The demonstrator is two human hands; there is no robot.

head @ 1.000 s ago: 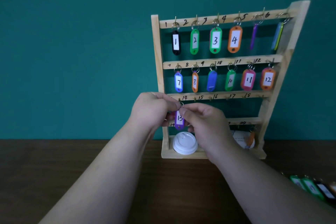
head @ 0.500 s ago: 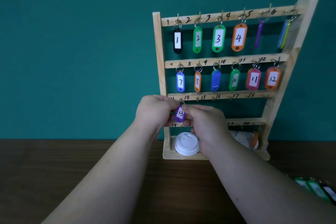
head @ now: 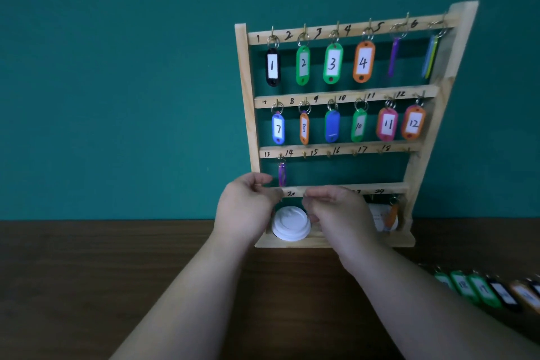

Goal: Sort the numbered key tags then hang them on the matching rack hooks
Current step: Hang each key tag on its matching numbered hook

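Observation:
A wooden rack [head: 247,114] with four numbered rails stands against the teal wall. Tags hang on every hook of its top two rails. The purple tag 13 [head: 282,174] hangs edge-on from the first hook of the third rail, free of both hands. My left hand [head: 247,209] is just below and left of it, fingers loosely curled and holding nothing. My right hand [head: 336,209] hovers in front of the fourth rail, also holding nothing. A row of loose tags [head: 485,291] lies on the table at the right.
A white cup lid [head: 290,228] rests on the rack's base shelf between my hands. An orange tag [head: 391,215] hangs at the bottom rail's right end in front of a white object. The dark wooden table [head: 87,286] spreads to the left.
Both hands held tag 13 at the third rail's first hook. They have let go and dropped lower, and the tag now hangs by itself, turned edge-on.

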